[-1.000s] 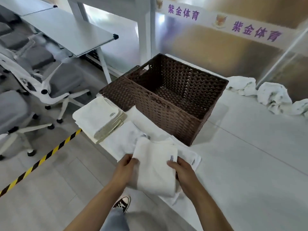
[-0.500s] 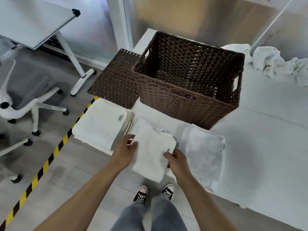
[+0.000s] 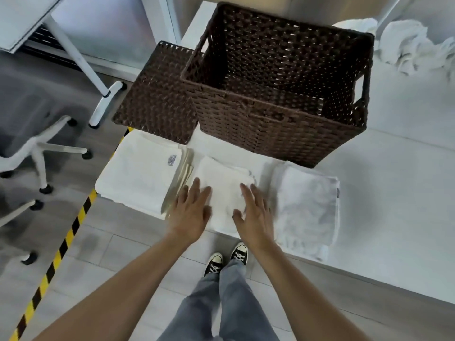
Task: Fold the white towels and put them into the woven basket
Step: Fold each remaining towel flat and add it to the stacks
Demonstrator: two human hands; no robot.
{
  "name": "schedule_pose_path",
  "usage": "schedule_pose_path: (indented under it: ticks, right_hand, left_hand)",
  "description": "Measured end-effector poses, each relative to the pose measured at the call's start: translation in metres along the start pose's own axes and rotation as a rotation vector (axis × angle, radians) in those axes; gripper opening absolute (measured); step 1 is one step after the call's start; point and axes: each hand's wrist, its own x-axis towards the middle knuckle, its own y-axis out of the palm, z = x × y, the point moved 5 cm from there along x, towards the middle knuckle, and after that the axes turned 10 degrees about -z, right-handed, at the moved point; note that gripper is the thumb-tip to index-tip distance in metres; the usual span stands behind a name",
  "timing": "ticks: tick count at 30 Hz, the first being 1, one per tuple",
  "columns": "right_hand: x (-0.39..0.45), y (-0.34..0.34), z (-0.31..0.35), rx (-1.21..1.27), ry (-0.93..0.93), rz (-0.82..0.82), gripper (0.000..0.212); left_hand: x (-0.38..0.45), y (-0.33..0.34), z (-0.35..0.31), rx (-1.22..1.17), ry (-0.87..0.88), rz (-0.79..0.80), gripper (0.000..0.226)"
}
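Observation:
A folded white towel [image 3: 225, 190] lies at the table's front edge, just in front of the brown woven basket [image 3: 278, 129], which holds nothing I can see. My left hand [image 3: 190, 212] rests flat on the towel's left side, fingers straight. My right hand [image 3: 254, 212] lies flat on its right side, fingers spread. A stack of folded white towels [image 3: 140, 178] sits to the left. Another folded towel [image 3: 307, 205] lies to the right. Crumpled white towels [image 3: 413, 48] are heaped at the far right behind the basket.
The basket's woven lid [image 3: 157, 94] leans at its left side. The white table [image 3: 394, 217] stretches to the right. Office chairs [image 3: 32, 143] and a desk leg [image 3: 103, 99] stand on the floor to the left, beside yellow-black floor tape [image 3: 61, 244].
Both hands let go of the folded towel's edges and now lie flat on top of it. The view has tilted further down and closer to the table.

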Motion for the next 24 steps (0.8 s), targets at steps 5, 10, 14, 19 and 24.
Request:
schedule_pose_path:
  ticks: [5,10,14,19,24]
  right_hand:
    - [-0.004,-0.002,0.004,-0.007,-0.023,0.036,0.057]
    - [-0.002,-0.025,0.013,0.038,-0.038,-0.079,0.058]
    - [-0.005,-0.055,0.021,0.056,-0.039,-0.166,0.059]
    - [-0.012,-0.104,0.019,0.043,-0.018,-0.292,0.055]
    - [-0.022,-0.154,-0.001,0.021,0.024,-0.431,0.055]
  left_hand:
    - [0.004,-0.008,-0.003,0.038,0.045,0.02,0.055]
    - [0.004,-0.027,-0.019,0.019,0.148,0.007,0.067]
    - [0.0,-0.061,-0.048,-0.033,0.259,-0.085,0.056]
    - [0.003,-0.096,-0.09,-0.077,0.368,-0.175,0.044]
    - [0.0,-0.117,-0.146,-0.116,0.481,-0.22,0.04]
